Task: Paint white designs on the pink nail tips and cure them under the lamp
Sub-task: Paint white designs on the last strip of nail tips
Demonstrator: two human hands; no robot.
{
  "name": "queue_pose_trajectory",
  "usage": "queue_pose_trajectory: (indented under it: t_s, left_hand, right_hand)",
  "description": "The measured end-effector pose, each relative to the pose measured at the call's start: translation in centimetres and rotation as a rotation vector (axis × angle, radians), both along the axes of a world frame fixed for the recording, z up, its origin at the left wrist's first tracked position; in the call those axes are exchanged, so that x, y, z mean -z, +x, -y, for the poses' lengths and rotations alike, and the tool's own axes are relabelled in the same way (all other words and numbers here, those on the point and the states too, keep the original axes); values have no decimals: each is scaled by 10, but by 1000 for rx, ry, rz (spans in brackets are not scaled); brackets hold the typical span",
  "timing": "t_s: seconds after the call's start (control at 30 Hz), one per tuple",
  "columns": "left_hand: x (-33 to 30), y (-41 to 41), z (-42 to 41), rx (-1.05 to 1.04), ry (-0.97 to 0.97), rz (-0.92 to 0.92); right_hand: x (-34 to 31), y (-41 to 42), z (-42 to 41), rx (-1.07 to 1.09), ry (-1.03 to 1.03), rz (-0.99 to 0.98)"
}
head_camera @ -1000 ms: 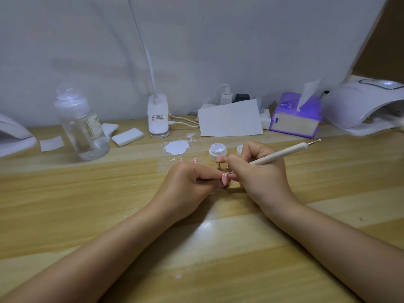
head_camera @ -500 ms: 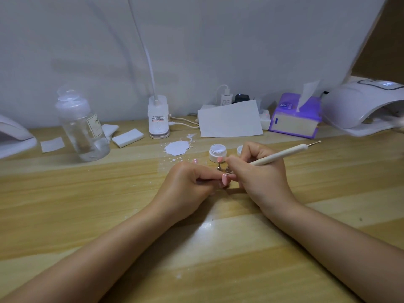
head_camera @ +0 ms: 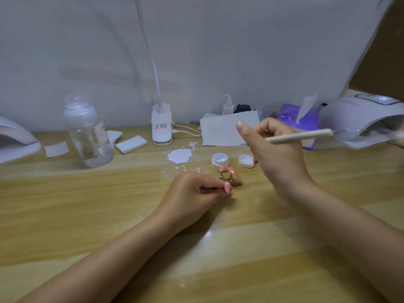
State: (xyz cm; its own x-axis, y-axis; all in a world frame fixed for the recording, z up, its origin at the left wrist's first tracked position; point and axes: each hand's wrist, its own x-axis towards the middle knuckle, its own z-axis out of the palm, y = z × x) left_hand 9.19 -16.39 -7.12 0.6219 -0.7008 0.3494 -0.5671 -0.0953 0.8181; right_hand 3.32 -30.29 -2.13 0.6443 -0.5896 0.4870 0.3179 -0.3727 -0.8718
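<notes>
I see the left hand [head_camera: 192,193] resting on the table [head_camera: 87,215], fingers curled, pinching a pink nail tip [head_camera: 228,187] on its stick. At its 1 o'clock, just beside it, two more tips sit on a small stand [head_camera: 230,177]. The right hand [head_camera: 275,149] hangs above, fingers wrapped round the dotting pen [head_camera: 299,136] (blurred), crossing in front of the tissue box [head_camera: 297,121]. The open white gel jar [head_camera: 220,161] and lid [head_camera: 246,160] lie at 12; the curing lamp [head_camera: 363,119] at 2.
</notes>
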Motion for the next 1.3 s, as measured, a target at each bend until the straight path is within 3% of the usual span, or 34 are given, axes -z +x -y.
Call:
queue_pose_trajectory:
  t_s: [0.37, 0.6, 0.9, 1.0, 1.17, 1.3]
  left_hand:
    - [-2, -2, 0, 17, -26, -44]
    - [-2, -1, 0, 7, -37, -65]
    - [-4, -2, -1, 7, -29, -81]
    - [-4, -3, 0, 12, -25, -85]
    - [-3, -2, 0, 9, -18, -89]
    - [-2, -1, 0, 5, -12, -81]
  right_hand:
    - [8, 66, 28, 6, -351, -520]
    - [14, 69, 20, 40, -519, -563]
    - [16, 67, 24, 72, -523, -540]
    - [12, 63, 23, 64, -430, -490]
    - [0, 37, 16, 86, -55, -85]
    - [20, 0, -6, 0, 121, 23]
